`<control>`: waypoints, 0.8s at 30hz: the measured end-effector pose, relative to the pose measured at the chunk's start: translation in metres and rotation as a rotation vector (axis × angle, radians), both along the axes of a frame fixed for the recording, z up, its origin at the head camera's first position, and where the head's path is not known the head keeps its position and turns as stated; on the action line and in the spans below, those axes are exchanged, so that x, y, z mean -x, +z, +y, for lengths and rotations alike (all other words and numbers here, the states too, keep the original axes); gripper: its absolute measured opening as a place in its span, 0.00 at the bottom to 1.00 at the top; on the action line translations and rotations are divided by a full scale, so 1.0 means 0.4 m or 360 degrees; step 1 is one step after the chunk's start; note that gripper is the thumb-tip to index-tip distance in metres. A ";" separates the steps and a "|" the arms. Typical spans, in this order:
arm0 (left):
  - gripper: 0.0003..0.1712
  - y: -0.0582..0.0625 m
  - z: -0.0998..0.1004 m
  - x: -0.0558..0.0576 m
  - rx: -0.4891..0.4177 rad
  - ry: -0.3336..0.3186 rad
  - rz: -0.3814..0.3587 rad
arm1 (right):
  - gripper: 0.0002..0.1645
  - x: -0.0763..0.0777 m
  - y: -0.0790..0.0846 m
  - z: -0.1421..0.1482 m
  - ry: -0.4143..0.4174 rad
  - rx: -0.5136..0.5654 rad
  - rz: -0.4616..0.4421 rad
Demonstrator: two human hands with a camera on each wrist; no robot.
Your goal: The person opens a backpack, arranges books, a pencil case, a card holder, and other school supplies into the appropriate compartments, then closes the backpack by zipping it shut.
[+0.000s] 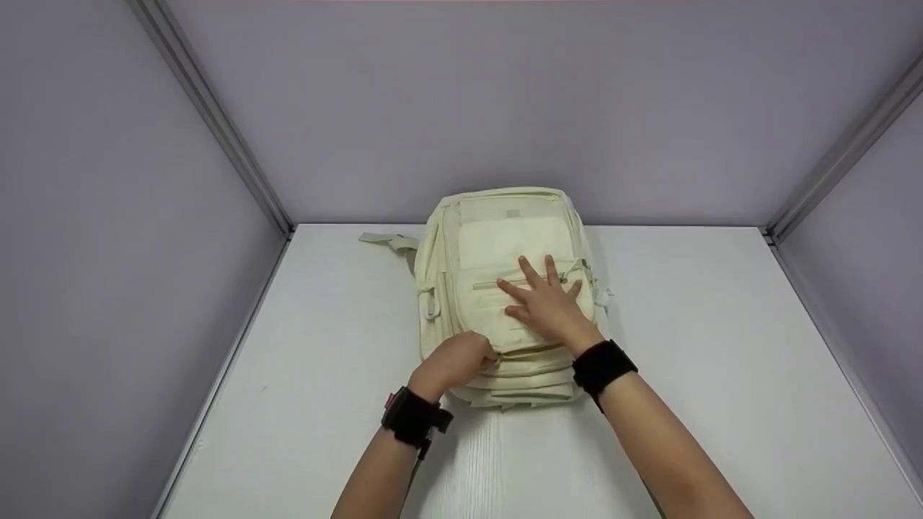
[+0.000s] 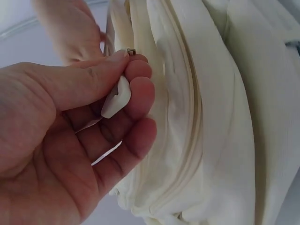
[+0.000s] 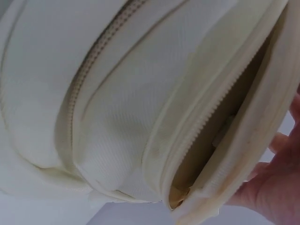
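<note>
A cream backpack lies on the white table, its front panel facing up. My left hand is at the lower left of the front pocket. In the left wrist view, that hand's thumb and forefinger pinch a zipper pull with a pale tab. My right hand rests on the front panel with its fingers spread. The right wrist view shows the front pocket's zipper teeth parted, with a dark gap behind them. Part of the right hand shows beyond the pocket's edge.
A loose strap sticks out to the left of the backpack. At its right side hangs a small pale charm. Grey panels enclose the white table at the back and both sides.
</note>
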State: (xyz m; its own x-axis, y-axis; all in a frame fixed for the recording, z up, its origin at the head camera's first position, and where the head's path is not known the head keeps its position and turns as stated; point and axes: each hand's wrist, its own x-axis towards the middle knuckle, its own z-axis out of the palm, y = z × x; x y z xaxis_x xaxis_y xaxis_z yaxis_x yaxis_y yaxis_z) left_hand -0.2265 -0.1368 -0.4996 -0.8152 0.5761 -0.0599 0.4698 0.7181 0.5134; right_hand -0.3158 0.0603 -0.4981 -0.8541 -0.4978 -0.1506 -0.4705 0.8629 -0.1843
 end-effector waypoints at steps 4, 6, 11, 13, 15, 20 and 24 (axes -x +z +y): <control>0.15 0.007 0.005 0.005 0.0015 -0.0026 0.0018 | 0.31 -0.025 0.001 0.009 0.0039 0.0055 0.0079; 0.08 0.014 -0.001 0.006 -0.0021 0.0002 0.0002 | 0.27 -0.043 0.002 0.014 0.0098 0.0145 0.0183; 0.09 0.022 -0.014 0.015 -0.0080 0.0128 0.0041 | 0.17 -0.093 -0.003 0.012 0.0399 0.0533 0.0551; 0.12 0.022 -0.016 0.019 -0.0087 0.0175 0.0090 | 0.15 -0.112 -0.008 0.008 0.0506 0.0653 0.0607; 0.13 0.021 -0.014 0.021 -0.0116 0.0203 0.0138 | 0.14 -0.130 -0.012 0.004 0.0566 0.0712 0.0581; 0.11 0.023 -0.002 0.019 -0.0175 0.0239 0.0257 | 0.09 -0.161 -0.029 -0.009 0.0587 0.0717 0.0415; 0.13 0.024 0.003 0.015 -0.0253 0.0237 0.0234 | 0.09 -0.173 -0.043 -0.016 0.0561 0.0750 0.0365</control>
